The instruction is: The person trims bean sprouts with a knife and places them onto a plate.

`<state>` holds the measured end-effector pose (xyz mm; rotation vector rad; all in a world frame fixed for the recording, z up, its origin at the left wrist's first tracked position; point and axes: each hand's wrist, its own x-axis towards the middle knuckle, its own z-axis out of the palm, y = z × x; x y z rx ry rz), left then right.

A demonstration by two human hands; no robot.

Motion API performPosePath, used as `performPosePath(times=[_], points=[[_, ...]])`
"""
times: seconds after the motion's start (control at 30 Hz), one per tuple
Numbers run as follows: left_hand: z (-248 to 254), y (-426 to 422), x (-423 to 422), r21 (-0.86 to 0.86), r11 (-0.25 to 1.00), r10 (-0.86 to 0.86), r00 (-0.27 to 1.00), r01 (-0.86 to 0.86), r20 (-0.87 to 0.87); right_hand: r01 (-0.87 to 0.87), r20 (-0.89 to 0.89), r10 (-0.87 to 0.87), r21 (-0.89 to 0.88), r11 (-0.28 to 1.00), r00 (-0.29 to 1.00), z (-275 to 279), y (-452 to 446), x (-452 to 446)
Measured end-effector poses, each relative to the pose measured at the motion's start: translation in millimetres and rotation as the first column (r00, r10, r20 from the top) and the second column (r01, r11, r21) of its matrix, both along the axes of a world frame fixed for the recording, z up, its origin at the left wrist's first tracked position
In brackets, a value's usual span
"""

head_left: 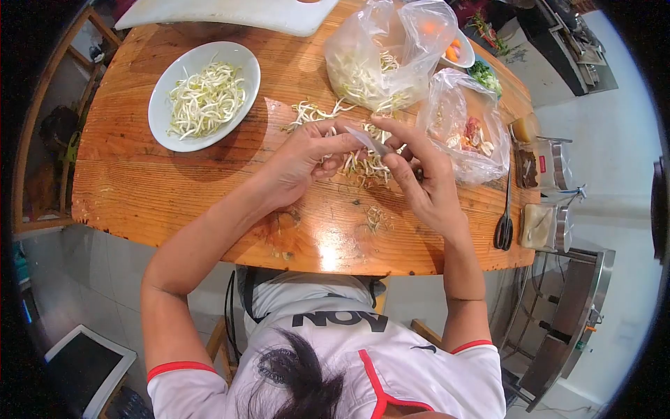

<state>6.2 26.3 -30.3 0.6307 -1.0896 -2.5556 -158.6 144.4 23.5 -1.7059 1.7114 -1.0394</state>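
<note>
A thin, pale flat piece (pixel 367 140) spans the gap between my two hands above the table; its exact kind is unclear. My left hand (pixel 303 159) pinches its near end between thumb and fingers. At the other end, my right hand (pixel 424 174) has its thumb and bent fingers closed around the piece. Loose bean sprouts (pixel 370 170) lie under and just beyond both hands, partly hidden by them. More sprouts fill the white bowl (pixel 159 124) at the left. A clear plastic bag (pixel 342 59) beyond my hands also contains sprouts.
Right of my right hand sits another plastic bag (pixel 492 157) with reddish and pale food. Black-handled scissors (pixel 504 230) and several jars (pixel 546 227) line the right edge. A white cutting board (pixel 258 19) lies at the back, and chopped greens (pixel 486 77) stand back right.
</note>
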Motion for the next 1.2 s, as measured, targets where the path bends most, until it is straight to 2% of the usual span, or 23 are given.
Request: performPosePath(times=[0.2, 0.3, 0.53, 0.63, 0.73, 0.83, 0.93, 1.07, 1.2], points=[[-2, 0, 2, -0.002, 1.0, -0.018, 0.998, 0.018, -0.054, 0.005, -0.059, -0.006, -0.019, 1.0, 0.998, -4, -2, 1], [8, 5, -1, -0.045, 0.999, 0.028, 0.999, -0.026, 0.035, 0.016, -0.072, -0.018, -0.03, 0.999, 0.997, -5, -2, 2], [-2, 4, -2, -0.162, 0.986, -0.034, 0.999, 0.04, 0.042, 0.026, -0.146, -0.035, -0.059, 0.998, 0.989, -9, -1, 2], [3, 2, -2, -0.12, 0.992, -0.045, 0.998, 0.05, 0.046, 0.134, 0.0, -0.134, -0.01, 0.991, 0.991, -10, 0, 3], [15, -9, 4, -0.042, 0.998, 0.058, 0.998, -0.057, 0.027, -0.004, -0.157, -0.019, -0.146, 0.989, 0.987, -16, 0, -11], [24, -21, 9, -0.011, 0.973, 0.229, 0.973, -0.229, 0.039, 0.007, -0.364, -0.022, -0.042, 0.999, 0.931, -7, 0, -4], [15, -34, 16, 0.018, 0.966, 0.257, 0.961, -0.257, -0.102, -0.07, -0.369, 0.027, -0.104, 0.992, 0.929, -27, -4, -2], [16, -34, 16, 0.046, 0.969, 0.248, 0.963, -0.244, -0.111, -0.145, -0.435, 0.113, -0.041, 0.989, 0.893, -30, -7, 9], [23, -30, 14, 0.098, 0.951, 0.296, 0.955, -0.292, -0.025, -0.141, -0.498, 0.117, -0.011, 0.99, 0.859, -33, -9, 13]])
